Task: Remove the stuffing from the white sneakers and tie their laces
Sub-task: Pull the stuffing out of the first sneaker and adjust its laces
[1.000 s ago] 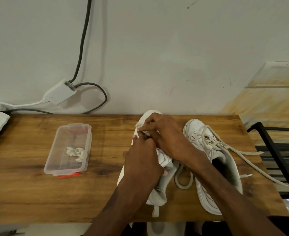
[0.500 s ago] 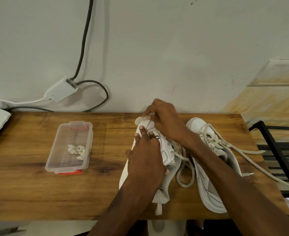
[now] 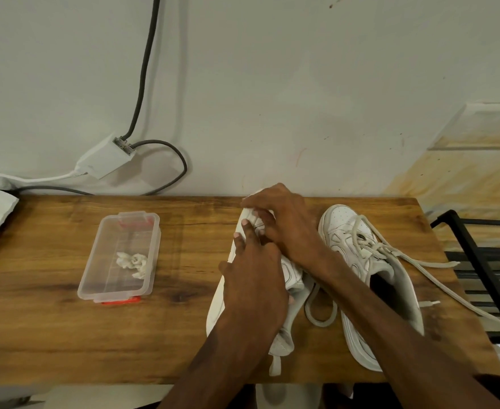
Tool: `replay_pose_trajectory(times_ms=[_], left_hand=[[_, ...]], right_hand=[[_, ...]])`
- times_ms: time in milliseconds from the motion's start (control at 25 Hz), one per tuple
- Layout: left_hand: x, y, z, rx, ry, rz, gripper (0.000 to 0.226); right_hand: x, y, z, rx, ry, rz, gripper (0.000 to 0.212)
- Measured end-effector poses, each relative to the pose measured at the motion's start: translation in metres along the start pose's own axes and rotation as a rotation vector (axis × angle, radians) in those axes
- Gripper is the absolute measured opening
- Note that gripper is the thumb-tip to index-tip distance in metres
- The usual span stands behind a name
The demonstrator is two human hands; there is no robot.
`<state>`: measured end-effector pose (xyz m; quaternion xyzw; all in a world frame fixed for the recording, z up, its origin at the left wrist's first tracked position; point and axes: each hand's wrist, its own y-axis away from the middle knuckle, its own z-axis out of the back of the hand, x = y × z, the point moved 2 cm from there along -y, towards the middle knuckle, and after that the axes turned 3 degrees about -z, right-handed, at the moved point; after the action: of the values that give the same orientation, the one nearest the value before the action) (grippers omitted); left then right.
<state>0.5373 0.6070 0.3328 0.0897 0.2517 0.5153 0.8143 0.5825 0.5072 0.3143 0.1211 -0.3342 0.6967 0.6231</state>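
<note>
**Two hands on a sneaker laid on its side**

Your two forearms reach in over the front edge of the surface [image 3: 51, 320]. Your left hand [image 3: 251, 276] lies on the held sneaker [image 3: 218, 302]. That shoe rests on its side near the middle of the front edge, heel toward you and toe toward the far edge. The left fingers [image 3: 248, 240] are nearly straight and press on the upper without gripping anything.

Just beyond, your right hand [image 3: 287, 228] arches over the toe with its fingers curled round that end. You cannot tell whether they also pinch any stuffing.

A loop of lace [image 3: 319, 318] lies on the wood between the two shoes. The second sneaker [image 3: 346, 231] stands upright just beside it, toward the right edge, partly crossed by your right forearm. Its laces [image 3: 437, 264] are untied and trail toward the right edge.

Toward the left edge, well apart from both shoes, a clear plastic box [image 3: 119, 231] holds a small wad of white stuffing [image 3: 135, 261].

Past the far edge, a white power adapter [image 3: 104, 157] and a grey cable [image 3: 145, 69] hang against the wall. A black rack [image 3: 475, 255] stands off the right edge.
</note>
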Motion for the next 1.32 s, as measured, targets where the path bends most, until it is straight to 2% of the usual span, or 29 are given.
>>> replay_pose_trajectory(times_ms=[160, 240, 320, 400, 480, 560, 640, 760, 840, 960, 1040, 1160, 1200, 1320], left_hand=[[-0.003, 0.0, -0.001, -0.013, -0.056, 0.009, 0.115], [-0.003, 0.001, -0.002, -0.003, -0.045, 0.018, 0.11], [0.0, 0.0, -0.001, -0.036, 0.02, 0.025, 0.103], [0.002, 0.0, -0.002, -0.056, 0.022, 0.012, 0.107], [0.004, 0.001, -0.003, -0.052, 0.0, 0.005, 0.114], [0.006, 0.0, -0.001, -0.048, 0.018, 0.011, 0.115], [0.01, -0.003, 0.002, -0.049, 0.028, 0.014, 0.115], [0.015, -0.005, 0.003, -0.047, 0.028, 0.009, 0.116], [0.013, -0.001, 0.003, -0.069, 0.004, 0.014, 0.114], [0.011, 0.0, 0.003, -0.097, -0.024, 0.007, 0.116], [0.011, 0.0, 0.002, -0.096, -0.02, 0.004, 0.117], [0.012, 0.0, 0.001, -0.106, -0.019, -0.012, 0.116], [0.011, 0.001, 0.001, -0.114, -0.029, -0.021, 0.115], [0.01, 0.002, 0.002, -0.107, -0.046, -0.018, 0.114]], right_hand=[[-0.028, -0.047, 0.002, -0.08, -0.093, -0.227, 0.021], [-0.021, -0.052, -0.007, 0.007, -0.074, -0.184, 0.019], [-0.005, -0.042, -0.019, 0.172, -0.014, -0.037, 0.019], [-0.016, -0.045, -0.02, 0.085, 0.026, -0.011, 0.02], [-0.045, -0.055, -0.014, -0.116, -0.021, -0.229, 0.024], [-0.054, -0.049, -0.015, -0.204, -0.048, -0.414, 0.025], [-0.037, -0.027, -0.018, -0.235, -0.047, -0.388, 0.026], [-0.008, 0.006, -0.013, -0.193, -0.033, -0.217, 0.022], [-0.018, -0.001, -0.008, -0.259, -0.073, -0.266, 0.02], [-0.043, -0.017, -0.01, -0.312, -0.055, -0.497, 0.019], [-0.036, -0.006, -0.013, -0.263, -0.015, -0.464, 0.019], [-0.011, 0.02, -0.006, -0.171, -0.075, -0.252, 0.02], [-0.012, 0.021, -0.003, -0.188, -0.089, -0.232, 0.02], [-0.025, 0.016, 0.0, -0.294, -0.108, -0.369, 0.02]])
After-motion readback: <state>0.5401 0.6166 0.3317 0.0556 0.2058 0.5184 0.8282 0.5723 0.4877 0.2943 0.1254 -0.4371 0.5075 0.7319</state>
